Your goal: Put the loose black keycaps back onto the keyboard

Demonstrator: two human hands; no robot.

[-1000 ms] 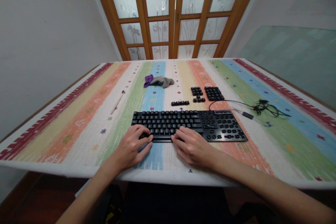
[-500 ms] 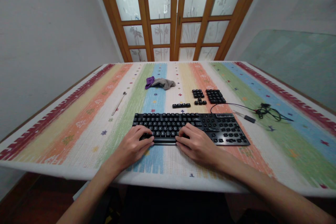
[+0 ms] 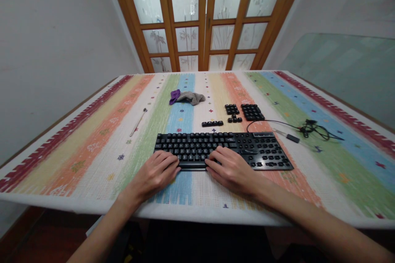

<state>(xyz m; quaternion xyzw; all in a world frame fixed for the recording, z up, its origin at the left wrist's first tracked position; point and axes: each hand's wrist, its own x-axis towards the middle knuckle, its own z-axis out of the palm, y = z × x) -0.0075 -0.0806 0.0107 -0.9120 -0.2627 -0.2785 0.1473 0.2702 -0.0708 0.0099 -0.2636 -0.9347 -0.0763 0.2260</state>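
Note:
A black keyboard (image 3: 193, 146) lies near the front of the table, its right section stripped of keycaps and showing bare switches. My left hand (image 3: 156, 170) holds the keyboard's front left corner, its fingers curled together and covering the lowest keys there. Over the front edge, right of the middle, my right hand (image 3: 230, 168) is closed on the keyboard with bent fingers and thumb. Both sets of fingertips are partly hidden, so a single key under them cannot be made out. Behind the keyboard lie loose keycaps in groups: a short row (image 3: 212, 123), small clusters (image 3: 232, 109) and a larger block (image 3: 252, 112).
A grey and purple cloth (image 3: 188, 98) lies crumpled farther back. To the left is a thin metal stick (image 3: 138, 122) with a dark tip. A coiled cable (image 3: 317, 131) and a small dark-handled tool (image 3: 292, 138) lie right. The striped tablecloth (image 3: 105, 148) covers the table.
The left fingers have drawn closer together and come down over the keyboard's corner keys. My right hand stays almost in place. The whole view has shifted slightly.

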